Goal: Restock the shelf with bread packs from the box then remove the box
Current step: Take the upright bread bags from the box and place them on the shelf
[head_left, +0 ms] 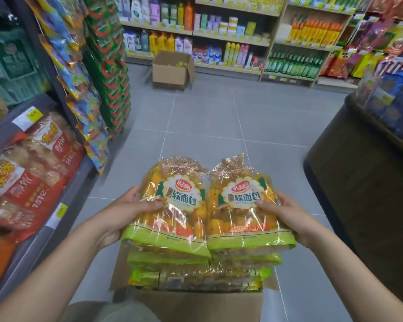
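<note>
A grocery shop was shown: shelves [230, 39] were stocked with rows of bottles [293, 64], price tags [30, 115] were fixed along their edges, and snack packets [109, 73] were hung beside the aisle [219, 112].

The fingertips of the left hand [123, 212] and right hand [287, 213] are hidden behind two bread packs [179, 228]. The packs cover most of the box [196, 303], whose base the bottom edge cuts off. Contents of the far box [172, 70] are blurred; price tags [29, 117] unreadable.

Two bread packs [181, 217] [242, 217] above the near box [196, 305]; further packs [196, 277] inside it, number unclear. Two boxes altogether, the far box [170, 75] well beyond it.
</note>
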`<state>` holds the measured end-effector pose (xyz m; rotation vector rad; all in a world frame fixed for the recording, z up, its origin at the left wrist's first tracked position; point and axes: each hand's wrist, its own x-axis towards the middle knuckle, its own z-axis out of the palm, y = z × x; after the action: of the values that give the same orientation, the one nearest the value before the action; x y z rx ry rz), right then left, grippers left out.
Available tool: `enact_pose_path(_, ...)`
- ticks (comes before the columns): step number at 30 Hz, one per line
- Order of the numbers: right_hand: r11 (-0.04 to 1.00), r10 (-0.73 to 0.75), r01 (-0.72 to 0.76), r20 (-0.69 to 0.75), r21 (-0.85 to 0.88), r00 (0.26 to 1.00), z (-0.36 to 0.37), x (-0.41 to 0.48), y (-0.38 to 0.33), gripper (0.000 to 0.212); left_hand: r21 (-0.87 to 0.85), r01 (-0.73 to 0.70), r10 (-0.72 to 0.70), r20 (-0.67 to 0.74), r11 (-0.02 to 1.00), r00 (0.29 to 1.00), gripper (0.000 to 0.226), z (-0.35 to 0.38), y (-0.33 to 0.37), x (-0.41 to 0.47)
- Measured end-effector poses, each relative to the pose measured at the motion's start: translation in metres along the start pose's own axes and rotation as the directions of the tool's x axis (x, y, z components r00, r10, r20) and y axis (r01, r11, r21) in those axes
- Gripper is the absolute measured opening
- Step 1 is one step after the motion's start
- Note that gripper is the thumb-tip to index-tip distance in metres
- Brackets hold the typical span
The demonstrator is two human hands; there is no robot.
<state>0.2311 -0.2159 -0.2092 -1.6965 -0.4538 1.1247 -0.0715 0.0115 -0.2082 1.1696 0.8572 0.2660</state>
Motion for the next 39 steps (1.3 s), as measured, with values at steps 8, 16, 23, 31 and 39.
enact_pose_path(8,0.994,-0.108,0.108,0.015,0.029,0.994,0.01,-0.002,-0.027,0.042,-0.012,-0.142,0.14,-0.067,0.99,0.988,0.079,-0.015,0.017,-0.009)
enact_pose_path(16,0.92,-0.387,0.385,0.014,0.073,0.922,0.063,0.022,-0.104,0.05,0.063,-0.496,0.499,-0.187,0.866,0.846,0.102,-0.055,0.07,-0.041)
enact_pose_path(23,0.795,-0.606,0.595,0.13,0.117,0.785,0.124,0.04,-0.185,0.045,0.234,-0.674,0.699,-0.409,0.701,0.586,0.084,-0.088,0.122,-0.084)
enact_pose_path(31,0.691,-0.72,0.694,0.282,0.202,0.634,0.203,0.046,-0.249,0.08,0.398,-0.701,0.777,-0.515,0.591,0.363,0.084,-0.139,0.155,-0.164)
enact_pose_path(39,0.67,-0.722,0.689,0.458,0.276,0.518,0.314,0.039,-0.289,0.112,0.491,-0.656,0.757,-0.624,0.573,0.194,0.072,-0.178,0.15,-0.255)
